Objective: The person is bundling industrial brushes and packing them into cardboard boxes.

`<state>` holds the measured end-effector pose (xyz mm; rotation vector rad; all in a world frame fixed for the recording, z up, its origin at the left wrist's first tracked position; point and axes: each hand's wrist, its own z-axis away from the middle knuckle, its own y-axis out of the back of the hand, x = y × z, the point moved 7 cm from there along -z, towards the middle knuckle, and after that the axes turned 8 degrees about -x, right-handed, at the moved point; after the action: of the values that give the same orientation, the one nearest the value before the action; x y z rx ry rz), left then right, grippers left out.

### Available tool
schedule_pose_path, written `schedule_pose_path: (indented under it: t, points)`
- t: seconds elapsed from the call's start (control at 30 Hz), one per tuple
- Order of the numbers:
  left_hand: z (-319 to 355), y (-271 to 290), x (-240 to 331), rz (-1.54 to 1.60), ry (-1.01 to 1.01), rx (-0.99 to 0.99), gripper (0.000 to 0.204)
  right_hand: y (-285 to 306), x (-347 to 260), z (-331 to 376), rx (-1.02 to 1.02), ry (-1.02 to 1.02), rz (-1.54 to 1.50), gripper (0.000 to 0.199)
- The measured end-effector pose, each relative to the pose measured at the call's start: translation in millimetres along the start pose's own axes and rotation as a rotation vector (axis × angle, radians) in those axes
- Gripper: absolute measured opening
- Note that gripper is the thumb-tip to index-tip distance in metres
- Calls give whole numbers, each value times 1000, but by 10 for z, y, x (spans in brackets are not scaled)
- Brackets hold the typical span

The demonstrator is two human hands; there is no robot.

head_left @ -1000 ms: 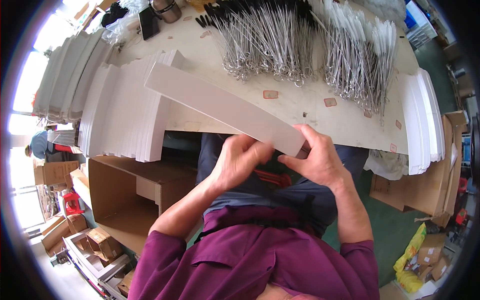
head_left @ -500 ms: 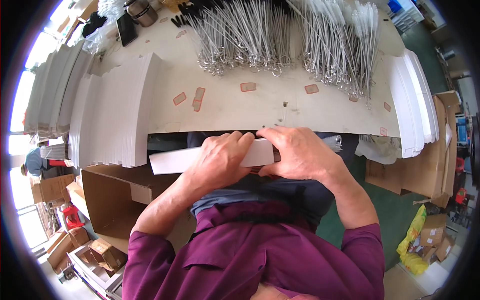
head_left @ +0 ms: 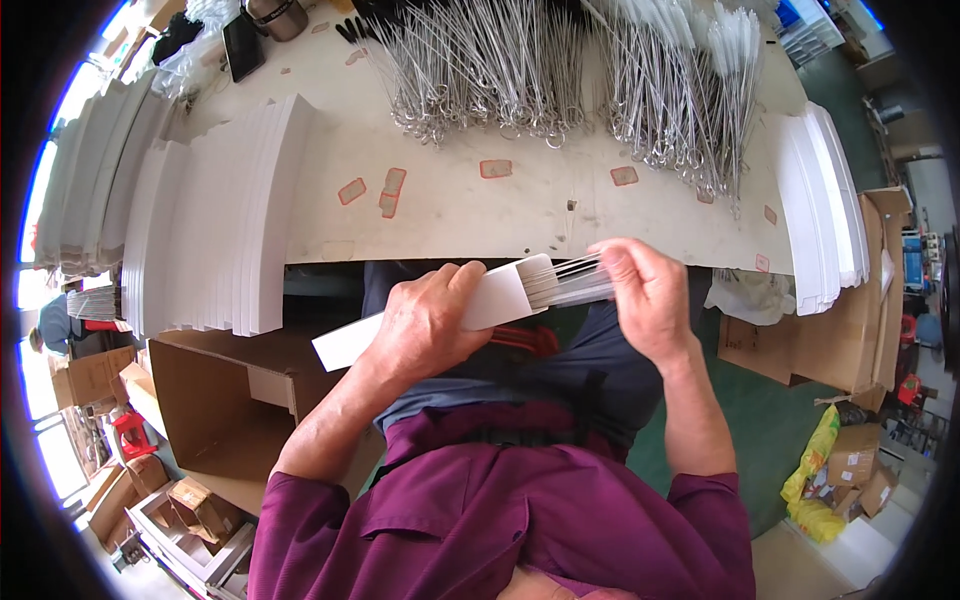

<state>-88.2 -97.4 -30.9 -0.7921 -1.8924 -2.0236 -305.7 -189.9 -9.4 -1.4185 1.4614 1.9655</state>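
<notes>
My left grip is clamped round the white box, right grip pinching thin rods; skewed angle could snag the flap.

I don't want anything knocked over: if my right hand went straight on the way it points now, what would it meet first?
Most likely the black-tipped wire brushes, ring ends first, across the tabletop. Depth is unclear: if your right hand is low, the tabletop's near edge comes first.
</notes>
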Motion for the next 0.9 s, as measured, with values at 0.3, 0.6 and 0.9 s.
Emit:
schedule_pose_path:
  t: [0.3,0.6,0.9]
  points:
    - [54,-85,5,8,2,52,49,-388,43,-37,36,13,-445,28]
    - [83,-156,68,57,-21,80,54,-797,32,8,-76,-73,-772,25]
    - [105,-153,45,129,21,66,66,-882,-67,26,-159,52,-567,54]
